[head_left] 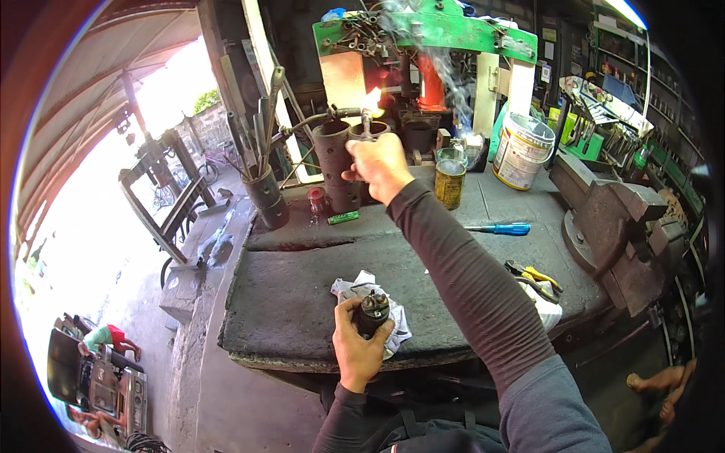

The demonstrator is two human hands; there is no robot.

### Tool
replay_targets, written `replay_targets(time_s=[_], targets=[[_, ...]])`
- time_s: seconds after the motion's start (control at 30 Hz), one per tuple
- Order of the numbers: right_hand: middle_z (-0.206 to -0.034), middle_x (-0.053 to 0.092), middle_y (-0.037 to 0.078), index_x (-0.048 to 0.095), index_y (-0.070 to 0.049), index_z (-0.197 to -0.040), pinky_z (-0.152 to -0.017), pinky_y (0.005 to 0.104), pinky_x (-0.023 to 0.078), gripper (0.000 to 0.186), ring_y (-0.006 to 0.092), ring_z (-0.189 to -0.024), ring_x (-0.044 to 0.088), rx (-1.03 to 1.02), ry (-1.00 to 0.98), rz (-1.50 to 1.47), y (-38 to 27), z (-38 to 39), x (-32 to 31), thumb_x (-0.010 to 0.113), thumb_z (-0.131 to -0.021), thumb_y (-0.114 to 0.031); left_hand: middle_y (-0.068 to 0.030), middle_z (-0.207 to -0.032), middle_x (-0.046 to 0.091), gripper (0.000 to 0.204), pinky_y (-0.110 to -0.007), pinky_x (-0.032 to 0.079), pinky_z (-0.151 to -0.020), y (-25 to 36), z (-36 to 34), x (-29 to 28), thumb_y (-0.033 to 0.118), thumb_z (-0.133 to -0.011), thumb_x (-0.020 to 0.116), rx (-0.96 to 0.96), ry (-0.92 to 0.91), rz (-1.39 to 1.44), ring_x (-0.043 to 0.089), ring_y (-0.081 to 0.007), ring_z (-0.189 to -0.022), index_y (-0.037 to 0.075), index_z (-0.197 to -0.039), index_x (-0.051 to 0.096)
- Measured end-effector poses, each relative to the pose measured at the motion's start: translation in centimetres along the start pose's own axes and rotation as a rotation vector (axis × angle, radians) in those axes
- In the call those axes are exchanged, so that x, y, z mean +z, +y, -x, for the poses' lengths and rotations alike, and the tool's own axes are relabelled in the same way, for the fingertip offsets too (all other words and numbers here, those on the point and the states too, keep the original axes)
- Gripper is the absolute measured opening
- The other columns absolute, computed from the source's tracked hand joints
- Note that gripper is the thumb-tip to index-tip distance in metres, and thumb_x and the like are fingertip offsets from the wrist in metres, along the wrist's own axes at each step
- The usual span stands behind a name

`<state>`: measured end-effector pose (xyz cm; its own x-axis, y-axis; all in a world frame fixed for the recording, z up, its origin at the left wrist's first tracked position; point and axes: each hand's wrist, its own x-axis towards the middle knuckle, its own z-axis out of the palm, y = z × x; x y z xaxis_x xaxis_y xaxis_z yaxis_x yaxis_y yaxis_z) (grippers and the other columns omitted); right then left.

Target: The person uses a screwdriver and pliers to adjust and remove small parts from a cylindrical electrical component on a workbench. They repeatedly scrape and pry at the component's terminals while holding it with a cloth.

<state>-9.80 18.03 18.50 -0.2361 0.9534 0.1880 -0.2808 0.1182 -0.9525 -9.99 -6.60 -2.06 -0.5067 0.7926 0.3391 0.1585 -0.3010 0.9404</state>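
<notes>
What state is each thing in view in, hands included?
Left hand: closed around the dark cylindrical part
Dark cylindrical part: held, terminal end up
Right hand: closed on a dark tool, partly hidden
Flame: lit
White rag: crumpled
Bucket: upright, lidless
Yellow can: upright
Blue-handled screwdriver: lying flat
Yellow-handled pliers: lying down

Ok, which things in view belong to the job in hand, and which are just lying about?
Apparently in use:
black cylindrical part, in left hand
metal tool near flame, in right hand
white cloth

Apparently lying about:
blue-handled screwdriver
yellow-handled pliers
white bucket
</notes>
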Motion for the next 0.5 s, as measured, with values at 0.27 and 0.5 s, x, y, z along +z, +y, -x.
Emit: replay_targets(time_s=[0.27,0.5], targets=[[-0.104,0.081,0.019,0.069,0.005,-0.14,-0.074,0.0415,0.062,0.063,0.0295,-0.089,0.079,-0.641,0.044,0.867,3.0,0.3,-9.1,0.079,-0.101,-0.042,-0.0141,-0.131,0.06,0.067,-0.037,0.053,-0.106,0.5,0.7,-1.3,-0.009,-0.08,0.086,-0.055,0.048,-0.01,0.064,-0.0226,-0.12,0.002,-0.138,0.055],[-0.107,0.079,0.028,0.081,-0.001,-0.096,-0.097,0.0511,0.061,0.018,0.0442,-0.108,0.077,-0.105,0.244,1.352,7.4,-4.4,-32.9,0.077,-0.086,-0.015,-0.012,-0.131,0.06,0.07,-0.035,0.054,-0.106,0.7,0.3,-0.5,-0.01,-0.082,0.085,-0.103,-0.038,0.157,0.064,-0.0186,-0.116,0.001,-0.14,0.049]])
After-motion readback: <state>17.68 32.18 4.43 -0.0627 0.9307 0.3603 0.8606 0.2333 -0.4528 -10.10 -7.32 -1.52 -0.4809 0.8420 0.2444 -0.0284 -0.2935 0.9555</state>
